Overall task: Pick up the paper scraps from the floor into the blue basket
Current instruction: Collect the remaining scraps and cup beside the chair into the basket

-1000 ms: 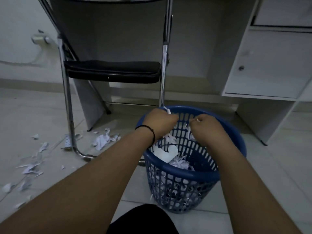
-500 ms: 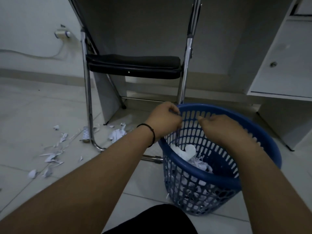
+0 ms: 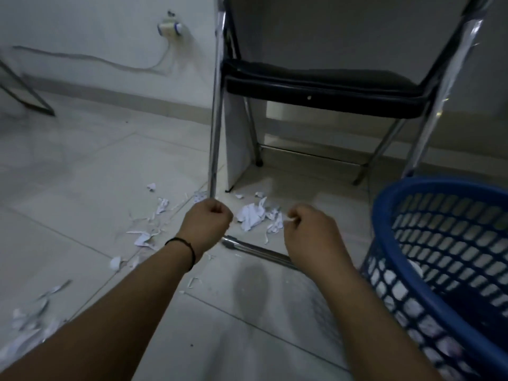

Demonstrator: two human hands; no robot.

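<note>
1. White torn paper scraps [image 3: 251, 215]: irregular shreds and crumpled bits, largest cluster at frame centre on the pale tiled floor [image 3: 82, 174], just beyond both hands; further strips at centre left [image 3: 145, 236] and a heap at the lower left corner [image 3: 24, 328].
2. Blue plastic lattice basket with round rim [image 3: 384, 243]: right edge of frame, partly cut off; white scraps visible through the wall openings.
3. Left hand [image 3: 206, 224]: centre of frame, fingers curled into a fist, contents not discernible; thin black band on the wrist.
4. Right hand [image 3: 308, 229]: right of centre, fingers curled, small white scrap [image 3: 289, 220] pinched at the fingertips.
5. Folding chair with chrome tube frame and black padded seat [image 3: 324, 86]: upper centre to upper right; one chrome leg ending just above the left hand.
6. Against half a second ago: both hands previously at the basket rim, now out over the floor left of the basket; basket shifted from lower centre to the right edge; scrap cluster now central.
</note>
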